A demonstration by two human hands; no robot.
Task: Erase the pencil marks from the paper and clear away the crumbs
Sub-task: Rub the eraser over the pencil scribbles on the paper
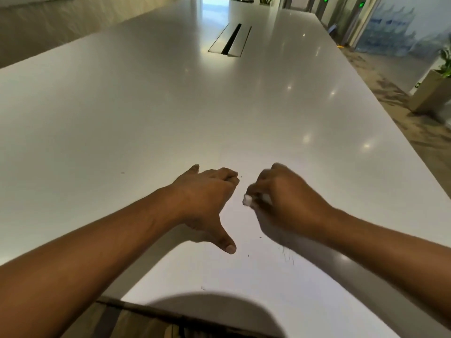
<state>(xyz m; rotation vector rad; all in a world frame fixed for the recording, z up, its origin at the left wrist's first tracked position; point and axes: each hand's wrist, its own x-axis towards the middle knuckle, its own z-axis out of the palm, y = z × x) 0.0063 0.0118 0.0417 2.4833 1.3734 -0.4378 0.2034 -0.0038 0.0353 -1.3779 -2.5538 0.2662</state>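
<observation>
A white sheet of paper [244, 279] lies on the white table [146, 106] near its front edge. My left hand [205, 201] presses down on the sheet, thumb spread toward me. My right hand [285, 203], blurred, pinches a small white eraser [247, 200] just above the paper, a short gap to the right of the left hand. Faint pencil marks [288, 256] show below my right wrist. Tiny dark crumbs [260, 237] are scattered on the sheet, one of them beyond my left fingers.
A metal cable hatch [230, 40] is set into the table's middle, far ahead. The table's right edge drops to a patterned floor with a planter box [429, 93]. A round shadow falls on the front edge.
</observation>
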